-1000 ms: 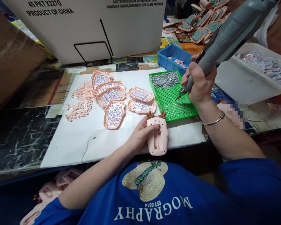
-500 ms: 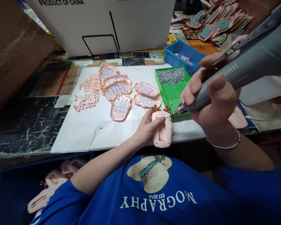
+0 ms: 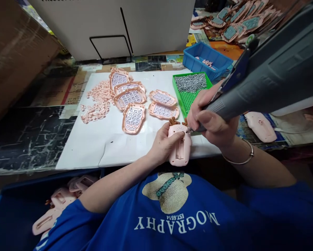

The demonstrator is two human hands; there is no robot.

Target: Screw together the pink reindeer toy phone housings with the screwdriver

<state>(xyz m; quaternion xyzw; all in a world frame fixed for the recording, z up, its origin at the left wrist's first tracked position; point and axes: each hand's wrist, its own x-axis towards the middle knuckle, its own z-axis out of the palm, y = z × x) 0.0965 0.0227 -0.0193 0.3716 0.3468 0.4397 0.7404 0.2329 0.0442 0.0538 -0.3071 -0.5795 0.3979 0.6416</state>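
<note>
My left hand (image 3: 163, 143) grips a pink toy phone (image 3: 181, 153) with brown antlers, its back and open battery slot facing up, thumb across the upper part. In my right hand (image 3: 211, 122) is a grey electric screwdriver (image 3: 250, 83), held at a slant. Its tip meets the upper right corner of the toy's back, by a screw hole. Just beyond stands a green tray (image 3: 177, 92) with a heap of small silver screws (image 3: 190, 82). Several pink shell halves with keypads (image 3: 133, 118) lie on the white board (image 3: 85, 150).
Small pink parts (image 3: 97, 103) are heaped on the board's left. A blue bin (image 3: 208, 61) sits behind the green tray. Another pink shell (image 3: 260, 126) lies at right. Pink shells (image 3: 62, 198) fill a blue crate (image 3: 10, 205) at lower left. A large white box (image 3: 156, 28) blocks the back.
My right hand has brought the screwdriver left and down, from beside the toy phone onto its upper right corner. My left hand keeps its hold on the toy.
</note>
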